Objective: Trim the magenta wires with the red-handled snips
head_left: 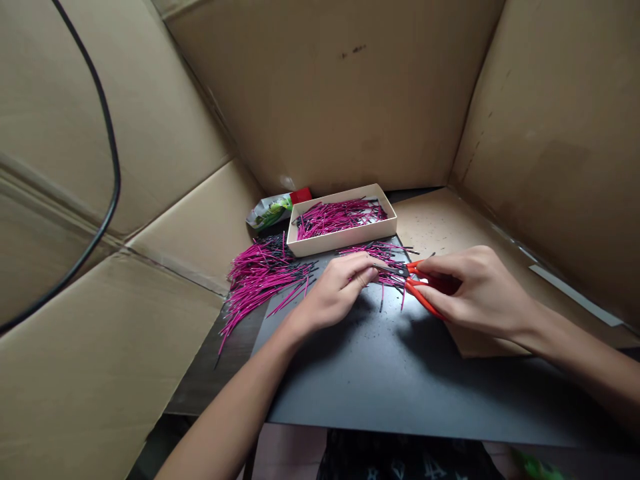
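Note:
My right hand (480,290) is wrapped round the red handles of a pair of scissors (425,298), whose dark blades point left. At the blade tips my left hand (343,287) is closed in a pinch; what it holds is too small to make out. Behind both hands lies a small pile of pink sticks with black ends (375,250). A bigger pile of the same sticks (260,273) spreads to the left. More of them fill a shallow cream box (345,238) at the back.
A green and red packet (273,211) lies left of the box. Cardboard walls (330,93) enclose the grey table (350,393). A flat cardboard sheet (430,223) covers the right side. Dark crumbs dot the table. A black cable (113,153) hangs at the left.

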### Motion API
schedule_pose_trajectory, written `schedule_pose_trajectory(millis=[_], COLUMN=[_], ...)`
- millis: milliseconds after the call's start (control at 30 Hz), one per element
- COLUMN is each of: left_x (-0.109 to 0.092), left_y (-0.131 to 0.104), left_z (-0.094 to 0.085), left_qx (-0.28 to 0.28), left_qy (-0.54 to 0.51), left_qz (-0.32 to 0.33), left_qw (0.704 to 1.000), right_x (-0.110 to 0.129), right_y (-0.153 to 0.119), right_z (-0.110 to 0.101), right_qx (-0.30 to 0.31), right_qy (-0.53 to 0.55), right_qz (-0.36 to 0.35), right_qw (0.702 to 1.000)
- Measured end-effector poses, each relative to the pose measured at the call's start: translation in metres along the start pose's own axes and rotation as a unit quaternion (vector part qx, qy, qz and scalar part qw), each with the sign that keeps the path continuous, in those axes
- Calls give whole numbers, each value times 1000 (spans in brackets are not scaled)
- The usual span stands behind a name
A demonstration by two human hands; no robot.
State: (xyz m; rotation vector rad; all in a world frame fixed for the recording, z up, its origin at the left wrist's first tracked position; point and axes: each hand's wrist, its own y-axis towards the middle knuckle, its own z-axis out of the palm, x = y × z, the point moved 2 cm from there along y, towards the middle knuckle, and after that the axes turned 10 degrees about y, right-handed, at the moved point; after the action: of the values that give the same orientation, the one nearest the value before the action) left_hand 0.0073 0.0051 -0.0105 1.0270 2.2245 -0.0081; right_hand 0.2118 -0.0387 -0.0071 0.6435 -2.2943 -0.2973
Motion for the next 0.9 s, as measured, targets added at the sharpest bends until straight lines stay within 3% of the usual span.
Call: schedule_pose_trajectory(millis=[167, 400, 600, 900], left_x=[0, -2, -1, -2], left_y=[0, 0, -1, 0], left_z=[0, -1, 0, -1], left_qx=[5, 0, 3, 6], left_qy=[-17, -12, -18, -10], left_qz=[-10, -13, -15, -12], left_qw=[1000, 1000, 1000, 1000], right_x=[-1, 3, 2, 0], right_y=[0, -1, 0, -2], right_z=[-1, -3, 0, -2], right_qx=[9, -26, -7, -12], right_qy=[-7, 5, 0, -4], right_qz=[-17, -11, 8, -18], right_qw=[1000, 1000, 1000, 1000])
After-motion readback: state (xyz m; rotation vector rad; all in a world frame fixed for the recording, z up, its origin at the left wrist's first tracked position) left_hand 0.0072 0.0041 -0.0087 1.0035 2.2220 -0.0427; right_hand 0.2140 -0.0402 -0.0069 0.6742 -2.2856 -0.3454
